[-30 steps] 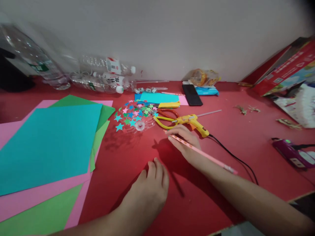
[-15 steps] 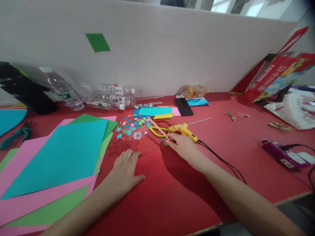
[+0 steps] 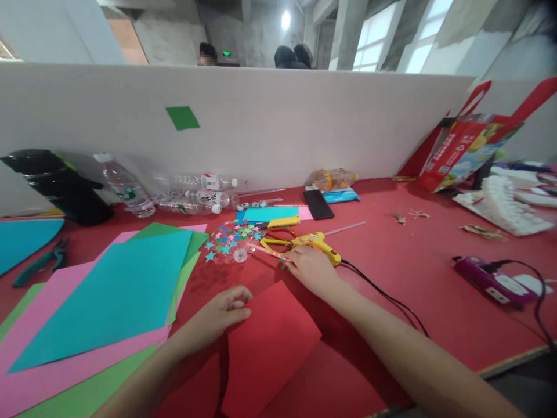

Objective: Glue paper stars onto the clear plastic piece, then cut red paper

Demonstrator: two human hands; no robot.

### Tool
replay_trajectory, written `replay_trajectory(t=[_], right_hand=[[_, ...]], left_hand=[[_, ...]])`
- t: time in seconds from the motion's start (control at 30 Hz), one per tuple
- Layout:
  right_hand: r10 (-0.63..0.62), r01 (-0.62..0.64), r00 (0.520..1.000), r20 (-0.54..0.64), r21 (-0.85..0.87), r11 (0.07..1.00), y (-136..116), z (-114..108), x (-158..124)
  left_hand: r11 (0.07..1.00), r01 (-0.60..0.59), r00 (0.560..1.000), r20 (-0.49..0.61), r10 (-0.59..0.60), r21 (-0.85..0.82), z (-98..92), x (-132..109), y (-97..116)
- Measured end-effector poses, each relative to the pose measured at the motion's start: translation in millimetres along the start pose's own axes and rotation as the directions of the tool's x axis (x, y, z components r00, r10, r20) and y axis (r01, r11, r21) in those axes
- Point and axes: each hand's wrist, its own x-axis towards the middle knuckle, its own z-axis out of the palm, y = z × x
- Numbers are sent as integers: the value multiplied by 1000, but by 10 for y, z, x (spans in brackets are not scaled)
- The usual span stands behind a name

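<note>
My left hand (image 3: 224, 313) has its fingers curled at the upper left edge of a red paper sheet (image 3: 274, 348), which is lifted off the red table. My right hand (image 3: 307, 267) pinches a thin pink striped stick (image 3: 267, 251) beside the yellow glue gun (image 3: 324, 245). The stick's far end reaches a clear plastic piece (image 3: 240, 254) with many small coloured stars (image 3: 226, 235) around it. Yellow-handled scissors (image 3: 272, 247) and a yellow cutter (image 3: 284, 222) lie just beyond my right hand.
Coloured paper sheets (image 3: 113, 290) cover the left side, near pliers (image 3: 41, 264). Plastic bottles (image 3: 126, 188) and a black flask (image 3: 65, 188) stand or lie behind. A phone (image 3: 318, 204) is at the back; a purple power strip (image 3: 491, 281) and the gun's cord (image 3: 383, 289) are right.
My left hand has gone from spread on the table to curled at the red sheet, which is now raised. The stick has tilted flatter in my right hand. The view has tipped up.
</note>
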Motion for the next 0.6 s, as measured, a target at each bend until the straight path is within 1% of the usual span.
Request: replay_trajectory(t=[0.1, 0.2, 0.33, 0.4, 0.43, 0.53, 0.6], right_hand=[[-28, 28, 999, -15, -21, 999, -24, 57, 63], [-40, 38, 998, -45, -31, 999, -39, 100, 103], [-37, 34, 997, -62, -47, 998, -89, 84, 100], [-58, 55, 997, -53, -58, 997, -119, 77, 93], [-77, 73, 996, -48, -64, 995, -132, 81, 93], [-129, 126, 991, -37, -75, 989, -161, 122, 97], [-148, 145, 989, -27, -76, 986, -176, 155, 98]], left_hand=[[979, 54, 998, 47, -45, -195, -61, 3, 73], [904, 126, 991, 87, -99, -409, -118, -2, 111], [796, 177, 982, 163, -99, -579, -125, -20, 38], [748, 188, 977, 196, -79, -636, -102, -21, -42], [740, 188, 976, 206, -68, -646, -89, -20, -83], [752, 179, 973, 225, -41, -634, -62, -19, -172], [761, 176, 973, 230, -37, -624, -58, -25, -186]])
